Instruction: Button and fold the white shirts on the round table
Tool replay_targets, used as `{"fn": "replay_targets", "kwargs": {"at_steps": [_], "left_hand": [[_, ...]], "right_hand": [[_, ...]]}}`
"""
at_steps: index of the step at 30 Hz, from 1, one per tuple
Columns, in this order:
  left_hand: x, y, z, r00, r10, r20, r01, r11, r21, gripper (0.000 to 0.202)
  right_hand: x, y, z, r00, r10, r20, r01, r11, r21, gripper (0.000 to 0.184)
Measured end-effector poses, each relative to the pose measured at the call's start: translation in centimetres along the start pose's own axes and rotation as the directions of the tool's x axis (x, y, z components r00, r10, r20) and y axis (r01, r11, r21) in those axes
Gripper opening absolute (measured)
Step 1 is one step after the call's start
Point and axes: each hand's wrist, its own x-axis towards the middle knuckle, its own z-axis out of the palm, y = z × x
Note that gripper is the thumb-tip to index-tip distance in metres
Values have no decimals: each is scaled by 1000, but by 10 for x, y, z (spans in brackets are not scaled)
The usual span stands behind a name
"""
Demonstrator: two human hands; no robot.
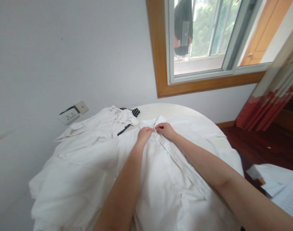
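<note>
A white shirt (158, 170) lies spread in front of me, its collar toward the wall and its buttoned front edges running down the middle. Just below the collar, my left hand (145, 134) pinches the fabric of one front edge. My right hand (166, 129) meets it there, thumb and fingers closed on the other edge. The fingertips of both hands nearly touch. Whether a button sits between them is too small to make out.
More white garments (84, 166) are heaped on the left. A black-and-white striped tie (136, 112) lies behind them on the round white table (170, 109). A power strip (69, 116) is on the wall. Papers (279, 179) lie at the right, near a red-and-cream curtain (264, 99).
</note>
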Motion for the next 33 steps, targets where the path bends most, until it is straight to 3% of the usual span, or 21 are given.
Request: {"fn": "replay_targets", "kwargs": {"at_steps": [4,11,18,22,33], "left_hand": [[-4,-1,-1,999,35,3,-35,999,-37,26],[-13,4,1,992,108,-66,-86,956,279,24],[-14,4,3,993,96,-67,-70,948,311,36],[-14,3,3,989,127,-79,-94,940,327,41],[-20,8,0,979,146,-146,-100,955,281,28]], "right_hand": [[-1,-3,-4,997,-57,52,60,996,-69,18],[-3,-12,-8,971,-214,111,235,943,-234,24],[-4,-13,-10,948,-281,148,312,911,-271,24],[-3,-12,-7,960,-250,123,274,926,-261,20],[-1,-15,11,998,-30,-51,17,974,-224,9]]}}
